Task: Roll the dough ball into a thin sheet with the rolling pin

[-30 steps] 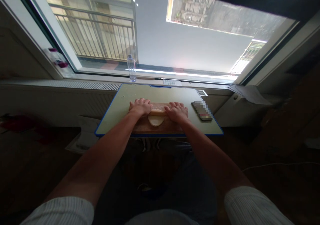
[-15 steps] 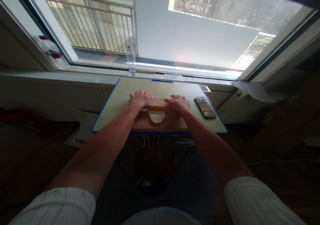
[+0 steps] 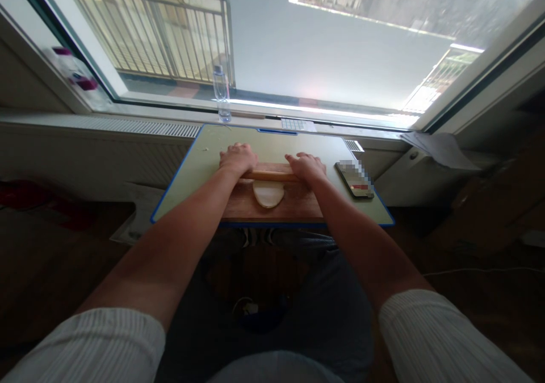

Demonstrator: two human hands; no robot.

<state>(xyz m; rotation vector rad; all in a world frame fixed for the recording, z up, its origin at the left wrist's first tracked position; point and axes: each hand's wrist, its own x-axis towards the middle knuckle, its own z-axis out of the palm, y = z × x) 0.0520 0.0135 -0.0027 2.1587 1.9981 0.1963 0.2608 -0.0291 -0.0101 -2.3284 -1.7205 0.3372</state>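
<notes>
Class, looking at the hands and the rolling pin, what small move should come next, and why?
Probably roll the rolling pin toward the body: the left hand and right hand lie over its ends, and the pale dough on the wooden board shows only on its near side.

Rolling pin [image 3: 272, 176] under both palms, left hand [image 3: 238, 159] and right hand [image 3: 309, 166]: bare wood, smooth, low sheen. Dough [image 3: 268, 194] just nearer the body than the hands: soft-looking, smooth, matt. Board [image 3: 298, 204] beneath the hands: reddish-brown wood, matt. Tabletop [image 3: 187, 173] around them: smooth pale laminate look, satin; its blue edging is probably plastic, too dim to be sure. Phone [image 3: 355, 180] right of the right hand: dark, glossy. Bottle [image 3: 221, 96] beyond the left hand: clear shiny plastic. Sleeves [image 3: 102, 337] behind both hands: ribbed matt cloth.
</notes>
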